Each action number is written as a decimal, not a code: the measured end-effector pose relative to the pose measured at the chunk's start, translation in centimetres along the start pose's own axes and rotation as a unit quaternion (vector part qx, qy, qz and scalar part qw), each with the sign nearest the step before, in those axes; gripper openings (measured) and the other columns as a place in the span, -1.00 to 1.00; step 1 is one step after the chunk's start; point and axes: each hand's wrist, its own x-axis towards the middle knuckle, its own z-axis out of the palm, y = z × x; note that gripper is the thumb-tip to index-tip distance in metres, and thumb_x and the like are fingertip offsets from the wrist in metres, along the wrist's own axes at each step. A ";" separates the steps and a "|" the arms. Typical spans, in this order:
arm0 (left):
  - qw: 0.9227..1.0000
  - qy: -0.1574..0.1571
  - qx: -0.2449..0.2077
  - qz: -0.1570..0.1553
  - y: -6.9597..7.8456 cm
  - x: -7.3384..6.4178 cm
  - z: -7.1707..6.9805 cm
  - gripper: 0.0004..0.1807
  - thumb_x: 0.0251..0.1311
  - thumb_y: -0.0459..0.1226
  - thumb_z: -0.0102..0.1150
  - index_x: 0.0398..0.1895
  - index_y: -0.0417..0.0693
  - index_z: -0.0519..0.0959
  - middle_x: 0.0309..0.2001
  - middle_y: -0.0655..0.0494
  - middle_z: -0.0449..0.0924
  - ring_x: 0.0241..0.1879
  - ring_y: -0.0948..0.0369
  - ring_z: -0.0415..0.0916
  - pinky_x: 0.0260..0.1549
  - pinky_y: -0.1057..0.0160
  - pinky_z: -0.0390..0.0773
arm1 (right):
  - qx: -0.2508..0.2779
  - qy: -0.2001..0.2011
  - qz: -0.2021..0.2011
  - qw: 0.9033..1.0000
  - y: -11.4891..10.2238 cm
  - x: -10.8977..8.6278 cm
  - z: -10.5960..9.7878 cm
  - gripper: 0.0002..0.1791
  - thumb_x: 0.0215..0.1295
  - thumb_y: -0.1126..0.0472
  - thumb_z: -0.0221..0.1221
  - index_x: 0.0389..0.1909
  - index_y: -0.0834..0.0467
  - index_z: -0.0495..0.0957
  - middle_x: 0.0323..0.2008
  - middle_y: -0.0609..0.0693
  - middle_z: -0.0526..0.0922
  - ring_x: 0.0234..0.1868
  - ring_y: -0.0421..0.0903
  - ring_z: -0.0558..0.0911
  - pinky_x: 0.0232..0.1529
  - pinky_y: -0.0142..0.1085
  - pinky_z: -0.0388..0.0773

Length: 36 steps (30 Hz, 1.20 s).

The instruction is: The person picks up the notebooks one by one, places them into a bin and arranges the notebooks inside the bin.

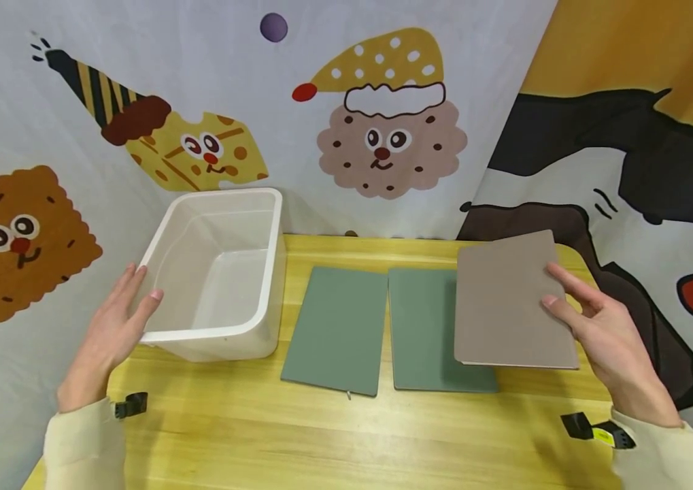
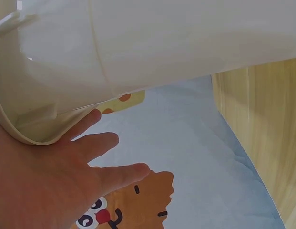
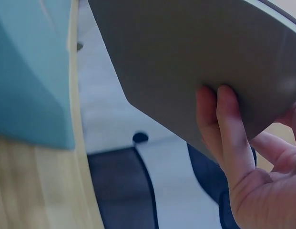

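Observation:
My right hand (image 1: pixel 615 333) pinches the right edge of a taupe-brown notebook (image 1: pixel 511 306), holding it raised and overlapping a green notebook (image 1: pixel 426 340). In the right wrist view, fingertips (image 3: pixel 229 98) press the underside of the brown notebook (image 3: pixel 171 62). A second green notebook (image 1: pixel 336 327) lies flat on the table to the left. My left hand (image 1: pixel 115 327) rests at the left rim of a white plastic bin (image 1: pixel 269 292), thumb on the inner side. The left wrist view has its fingers (image 2: pixel 124 176) straight and spread outside the bin wall.
A yellow wood-grain table (image 1: pixel 334 442) carries the bin and the green notebooks. Behind it hangs a white cloth (image 1: pixel 297 163) printed with cartoon biscuits and cheese. Dark and orange printed cloth (image 1: pixel 628 150) hangs at the right.

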 end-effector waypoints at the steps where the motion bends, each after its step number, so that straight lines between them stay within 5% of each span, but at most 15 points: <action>1: 1.000 -0.001 -0.001 0.000 0.0 0.0 0.0 -0.24 0.64 0.04 -0.29 0.70 -0.11 -0.16 0.68 -0.09 -0.40 0.58 -0.38 -0.34 0.31 -0.61 -0.21 | 0.008 -0.001 -0.007 1.000 -0.4 0.0 0.3 -0.30 0.55 -0.03 0.17 0.62 -0.22 0.17 0.64 -0.10 0.07 0.41 -0.15 0.13 -0.29 -0.56 0.34; 4: 1.000 -0.007 -0.003 0.000 0.0 -0.1 0.0 -0.24 0.64 0.04 -0.29 0.70 -0.10 -0.18 0.68 -0.09 -0.42 0.58 -0.38 -0.36 0.30 -0.62 -0.22 | 0.054 -0.012 -0.028 0.998 -1.6 0.1 1.4 -0.30 0.56 0.06 0.17 0.62 -0.14 0.18 0.63 -0.13 0.10 0.47 -0.18 0.11 -0.14 -0.61 0.41; 8: 1.000 -0.012 0.000 0.000 -0.1 -0.2 -0.1 -0.22 0.64 0.04 -0.27 0.70 -0.10 -0.20 0.68 -0.10 -0.44 0.58 -0.39 -0.37 0.28 -0.65 -0.21 | 0.131 -0.038 -0.050 0.989 -3.2 0.3 3.0 -0.31 0.55 0.17 0.18 0.62 -0.03 0.20 0.62 -0.15 0.12 0.61 -0.19 -0.07 0.28 -0.65 0.24; 14: 1.000 -0.012 0.000 0.000 -0.2 -0.3 -0.2 -0.21 0.63 0.04 -0.24 0.70 -0.11 -0.20 0.68 -0.10 -0.43 0.58 -0.39 -0.35 0.28 -0.64 -0.19 | 0.235 -0.062 -0.081 0.967 -5.7 0.4 5.5 -0.32 0.52 0.28 0.20 0.59 0.10 0.25 0.62 0.00 0.14 0.61 -0.10 0.02 0.24 -0.58 0.39; 19: 1.000 -0.014 -0.002 0.001 -0.2 -0.3 -0.2 -0.21 0.63 0.04 -0.24 0.70 -0.08 -0.21 0.69 -0.08 -0.42 0.59 -0.37 -0.35 0.29 -0.63 -0.19 | 0.317 -0.093 -0.088 0.940 -7.7 0.5 7.2 -0.32 0.53 0.35 0.15 0.60 0.14 0.22 0.60 0.13 0.14 0.34 -0.20 0.49 0.01 -0.43 0.64; 24: 1.000 -0.012 -0.003 0.000 0.0 -0.2 -0.2 -0.22 0.63 0.04 -0.25 0.70 -0.09 -0.20 0.69 -0.08 -0.41 0.58 -0.38 -0.34 0.29 -0.63 -0.18 | 0.328 -0.104 -0.085 0.935 -9.5 0.5 9.1 -0.32 0.54 0.31 0.16 0.61 0.10 0.22 0.56 0.13 0.19 0.16 -0.20 0.64 -0.03 -0.35 0.69; 31: 1.000 -0.008 -0.002 -0.002 0.0 -0.3 -0.1 -0.21 0.63 0.04 -0.25 0.70 -0.10 -0.19 0.69 -0.09 -0.40 0.57 -0.40 -0.31 0.27 -0.64 -0.16 | 0.330 -0.096 -0.088 0.935 -11.5 0.8 12.5 -0.35 0.52 0.32 0.17 0.57 0.15 0.28 0.58 -0.01 0.23 0.51 -0.09 0.21 0.22 -0.47 0.48; 36: 1.000 0.000 -0.006 -0.001 0.0 -0.3 -0.1 -0.22 0.63 0.04 -0.24 0.70 -0.08 -0.17 0.69 -0.06 -0.37 0.57 -0.41 -0.29 0.27 -0.65 -0.16 | 0.356 -0.101 -0.089 0.925 -13.2 1.2 15.1 -0.36 0.49 0.38 0.17 0.55 0.15 0.31 0.55 -0.10 0.29 0.52 -0.10 0.18 0.29 -0.43 0.42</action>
